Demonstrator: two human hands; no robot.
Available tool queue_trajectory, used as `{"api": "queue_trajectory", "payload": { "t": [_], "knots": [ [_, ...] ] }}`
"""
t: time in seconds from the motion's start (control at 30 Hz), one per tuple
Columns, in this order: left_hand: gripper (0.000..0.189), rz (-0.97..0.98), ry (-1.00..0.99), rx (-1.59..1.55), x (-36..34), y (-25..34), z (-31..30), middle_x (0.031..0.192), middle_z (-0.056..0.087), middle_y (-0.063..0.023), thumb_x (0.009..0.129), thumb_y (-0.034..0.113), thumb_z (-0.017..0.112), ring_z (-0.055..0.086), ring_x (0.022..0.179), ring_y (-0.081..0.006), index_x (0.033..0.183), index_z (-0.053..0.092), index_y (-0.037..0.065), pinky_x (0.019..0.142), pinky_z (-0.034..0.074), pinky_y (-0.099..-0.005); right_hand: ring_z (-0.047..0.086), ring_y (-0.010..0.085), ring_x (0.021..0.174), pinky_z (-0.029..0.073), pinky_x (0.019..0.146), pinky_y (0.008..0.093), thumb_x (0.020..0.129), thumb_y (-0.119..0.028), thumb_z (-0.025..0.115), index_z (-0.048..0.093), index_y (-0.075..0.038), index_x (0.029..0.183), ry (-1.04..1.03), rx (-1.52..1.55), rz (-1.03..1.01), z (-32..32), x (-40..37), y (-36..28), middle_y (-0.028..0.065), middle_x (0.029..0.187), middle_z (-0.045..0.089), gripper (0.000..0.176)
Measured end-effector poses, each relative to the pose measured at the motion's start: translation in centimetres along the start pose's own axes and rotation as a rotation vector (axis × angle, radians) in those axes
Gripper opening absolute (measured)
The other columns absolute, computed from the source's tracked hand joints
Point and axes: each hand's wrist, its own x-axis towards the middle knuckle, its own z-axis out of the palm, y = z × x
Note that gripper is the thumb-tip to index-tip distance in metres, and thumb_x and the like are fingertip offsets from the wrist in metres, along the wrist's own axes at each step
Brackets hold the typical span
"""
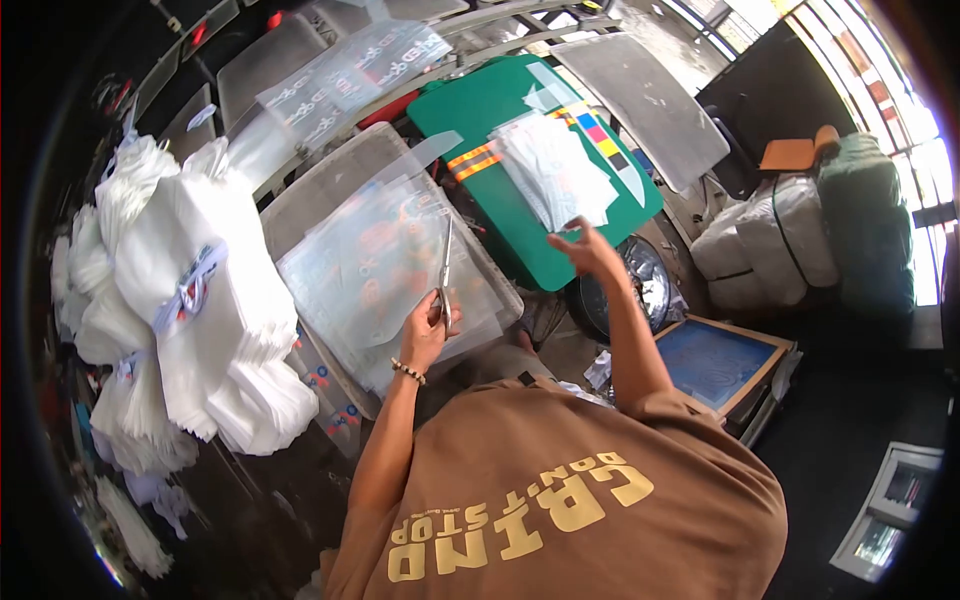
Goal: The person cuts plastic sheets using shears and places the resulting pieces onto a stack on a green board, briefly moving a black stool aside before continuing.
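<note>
My left hand, with a beaded bracelet at the wrist, is closed around the handles of a pair of scissors. Their blades point away from me, over a pile of clear printed plastic sheets on a grey board. My right hand is raised by the near edge of a green board, its fingers apart and nothing visible in them. Just beyond its fingertips lies a fanned stack of thin white sheets. Orange-striped tape and a colour-block strip lie on either side of that stack.
Thick bundles of white plastic bags hang at the left. A round black bin stands below the green board. Further right are a wood-framed blue screen and strapped white bales. Another grey board sits at the back.
</note>
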Motion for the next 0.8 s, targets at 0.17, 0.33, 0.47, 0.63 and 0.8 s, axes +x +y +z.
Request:
{"api": "queue_trajectory", "payload": {
  "t": [0.17, 0.33, 0.47, 0.63, 0.8],
  "knots": [
    [0.053, 0.095, 0.022, -0.035, -0.7, 0.7, 0.0, 0.108, 0.069, -0.0111, 0.095, 0.005, 0.061, 0.068, 0.092, -0.0148, 0.143, 0.040, -0.003, 0.073, 0.059, -0.0271, 0.065, 0.0358, 0.102, 0.053, 0.088, 0.0479, 0.099, -0.066, 0.029, 0.030, -0.003, 0.144, -0.693, 0.931, 0.241, 16.2, -4.0, 0.2, 0.0266, 0.120, 0.059, 0.078],
    [0.058, 0.108, -0.005, -0.114, -5.7, 2.5, -1.4, 0.114, 0.067, -0.0167, 0.095, 0.005, 0.062, 0.068, 0.099, -0.0197, 0.146, 0.036, -0.003, 0.077, 0.059, -0.0290, 0.060, 0.0358, 0.103, 0.051, 0.090, 0.0483, 0.094, -0.070, 0.040, 0.025, -0.010, 0.141, -0.527, 0.996, 0.220, 21.1, -5.5, -3.2, 0.0256, 0.128, 0.048, 0.077],
    [0.061, -0.005, -0.033, -0.144, -12.0, 1.2, -2.9, 0.113, 0.067, -0.0182, 0.093, 0.008, 0.064, 0.068, 0.100, -0.0226, 0.146, 0.035, -0.003, 0.085, 0.057, -0.0328, 0.058, 0.0254, 0.099, 0.050, 0.079, 0.0349, 0.090, -0.039, 0.070, 0.035, -0.014, 0.144, -0.302, 0.790, -0.030, 24.0, -4.5, -3.5, 0.0222, 0.125, 0.050, 0.070],
    [0.069, -0.058, 0.079, -0.122, -19.4, -1.5, -5.3, 0.116, 0.066, -0.0180, 0.089, 0.007, 0.069, 0.064, 0.108, -0.0218, 0.147, 0.033, -0.002, 0.093, 0.050, -0.0314, 0.064, 0.0167, 0.089, 0.053, 0.072, 0.0260, 0.076, 0.003, 0.078, 0.061, 0.001, 0.124, -0.447, 0.917, -0.103, 25.1, -3.0, -2.9, 0.0128, 0.106, 0.065, 0.050],
    [0.073, -0.231, 0.166, -0.133, -21.1, -4.7, -6.9, 0.121, 0.063, -0.0173, 0.087, 0.008, 0.073, 0.060, 0.112, -0.0183, 0.146, 0.033, -0.005, 0.095, 0.050, -0.0305, 0.066, 0.0191, 0.093, 0.058, 0.081, 0.0332, 0.076, 0.006, 0.078, 0.060, 0.003, 0.121, -0.432, 1.004, 0.046, 22.7, -4.0, -4.2, 0.0120, 0.108, 0.065, 0.049]
  ]
}}
